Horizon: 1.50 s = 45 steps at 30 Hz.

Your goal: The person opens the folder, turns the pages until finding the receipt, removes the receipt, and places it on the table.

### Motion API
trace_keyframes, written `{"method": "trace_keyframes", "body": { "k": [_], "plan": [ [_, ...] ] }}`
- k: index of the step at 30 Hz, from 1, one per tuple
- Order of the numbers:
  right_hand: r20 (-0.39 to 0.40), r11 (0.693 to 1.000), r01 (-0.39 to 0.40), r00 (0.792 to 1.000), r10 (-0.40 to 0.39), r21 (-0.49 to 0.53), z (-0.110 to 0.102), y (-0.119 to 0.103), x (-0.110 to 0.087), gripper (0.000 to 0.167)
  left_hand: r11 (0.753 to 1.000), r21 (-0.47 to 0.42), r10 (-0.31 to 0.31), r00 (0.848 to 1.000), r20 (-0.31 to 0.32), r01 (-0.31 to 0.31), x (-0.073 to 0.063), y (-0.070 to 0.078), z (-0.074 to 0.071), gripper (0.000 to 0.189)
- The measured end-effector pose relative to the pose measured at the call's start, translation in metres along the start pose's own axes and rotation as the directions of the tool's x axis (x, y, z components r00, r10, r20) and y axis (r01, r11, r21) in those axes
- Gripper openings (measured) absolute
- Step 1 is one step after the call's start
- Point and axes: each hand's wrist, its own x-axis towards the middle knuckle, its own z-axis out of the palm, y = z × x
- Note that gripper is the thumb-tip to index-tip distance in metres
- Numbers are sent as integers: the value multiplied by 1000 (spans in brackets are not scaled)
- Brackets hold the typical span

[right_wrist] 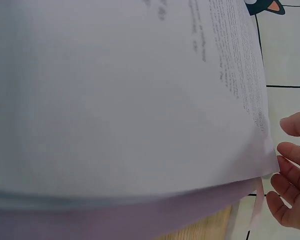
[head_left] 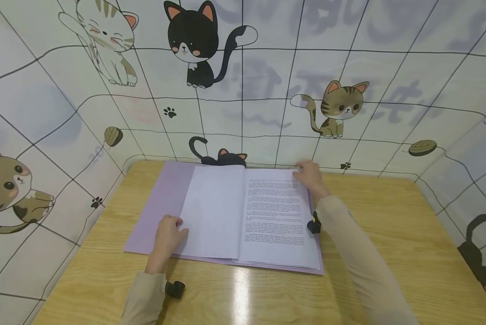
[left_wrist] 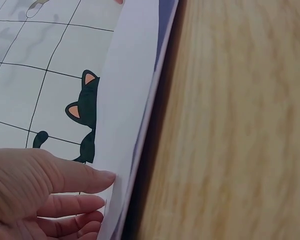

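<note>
A purple folder (head_left: pixel 155 198) lies spread on the wooden table, with white sheets inside it. Its left page (head_left: pixel 214 212) is blank, while the right page (head_left: pixel 274 212) carries printed text. My left hand (head_left: pixel 167 237) rests at the left page's outer edge, near the lower corner. In the left wrist view, the thumb (left_wrist: pixel 102 181) lies along the paper's edge with the fingers loosely bent. At the right page's top outer corner is my right hand (head_left: pixel 310 178). The right wrist view shows its relaxed fingers (right_wrist: pixel 289 172) beside the page corner, thumb apart from them.
The wooden table (head_left: pixel 373 216) extends on both sides of the folder and in front of it. A white wall (head_left: pixel 267 117) with grid lines and cartoon cats stands directly behind the folder's top edge. Small black cameras (head_left: pixel 175 289) sit at both wrists.
</note>
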Motion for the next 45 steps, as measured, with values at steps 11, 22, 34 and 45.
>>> {"method": "trace_keyframes", "body": {
  "k": [11, 22, 34, 45],
  "plan": [
    [-10, 998, -28, 1000, 28, -50, -4, 5, -3, 44, 1000, -23, 13, 1000, -4, -13, 0, -1, 2, 23],
    [-54, 999, 7, 999, -5, 43, -5, 8, -4, 30, 999, -32, 29, 999, -17, -30, 1, -3, 4, 23],
    [12, 964, -39, 999, 37, 264, -18, 1, -14, 22, 999, -34, 14, 1000, -6, -14, 0, -2, 2, 23],
    [193, 899, -147, 979, 71, 414, -29, -6, -30, 30, 999, -34, 24, 999, -24, -25, 0, -6, 5, 24]
  ]
}}
